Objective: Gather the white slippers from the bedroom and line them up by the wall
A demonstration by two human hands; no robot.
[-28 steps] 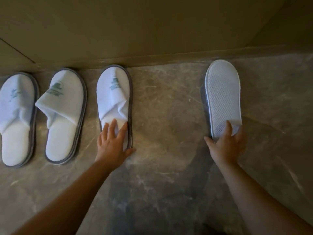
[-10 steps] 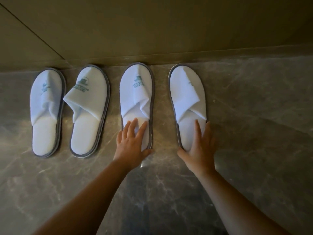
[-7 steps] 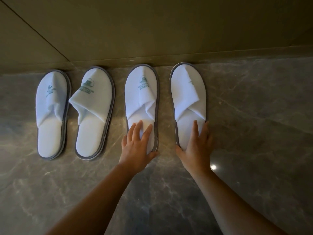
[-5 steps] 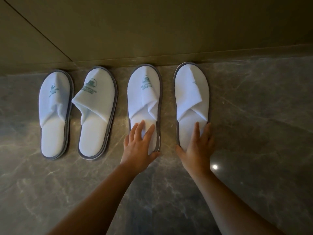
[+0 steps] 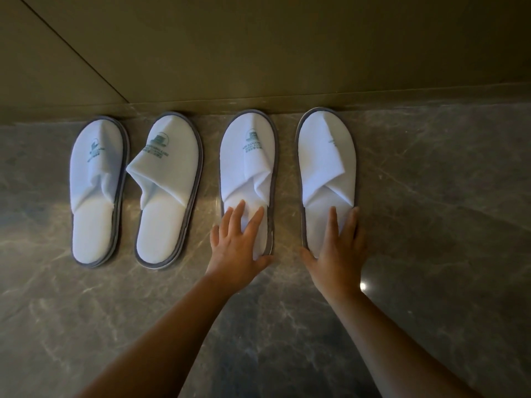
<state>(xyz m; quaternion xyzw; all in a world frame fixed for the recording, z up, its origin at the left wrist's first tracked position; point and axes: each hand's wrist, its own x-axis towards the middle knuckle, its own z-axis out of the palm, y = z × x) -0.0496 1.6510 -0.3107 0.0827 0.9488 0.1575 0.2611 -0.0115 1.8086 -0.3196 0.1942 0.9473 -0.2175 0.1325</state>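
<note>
Two bare forearms extend from the lower edge over the marble floor [image 5: 431, 196]. The left hand [image 5: 240, 248] lies flat, fingers spread, on the heel of the third slipper [image 5: 248, 168]; its grip is wide and closes on nothing. The right hand [image 5: 337, 254] lies flat in the same manner on the heel of the fourth slipper [image 5: 326, 162]; its grip is likewise wide, pressing and not holding. Count: four white slippers with grey edging, all sole down, toes toward the wall [image 5: 258, 53]. From the left: the first slipper [image 5: 96, 182], the second slipper [image 5: 169, 179], then the two under the hands. The toes of all four lie at or just beside the baseboard [image 5: 402, 99]. The second slipper is tilted slightly, its upper flap reaching toward the first. Green print shows on the uppers; on the fourth only a part of it can be seen. Change from the earliest frame: the fourth slipper then lay sole up and well apart to the right; it is now turned over and set beside the third. In the last half second both hands have kept their places on the heels.
</note>
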